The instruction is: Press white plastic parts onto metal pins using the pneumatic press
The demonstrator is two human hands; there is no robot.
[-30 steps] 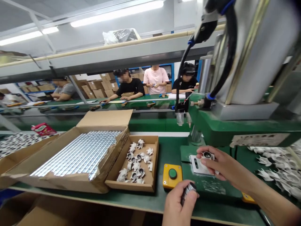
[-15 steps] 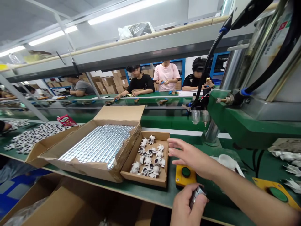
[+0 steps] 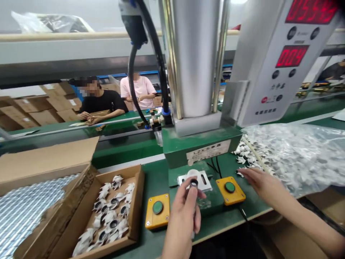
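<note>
Slippage of the metal cylinder [image 3: 193, 183] could be caused by its being pinched only in the fingertips of the left hand [image 3: 182, 221] over the white fixture plate [image 3: 204, 181], while the right hand [image 3: 258, 181] is laid open on the counter [image 3: 258, 203] beside loose white parts [image 3: 242, 156].

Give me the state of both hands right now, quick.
Left hand: closed, holding a small metal cylinder.
Right hand: open, holding nothing that shows.
</note>
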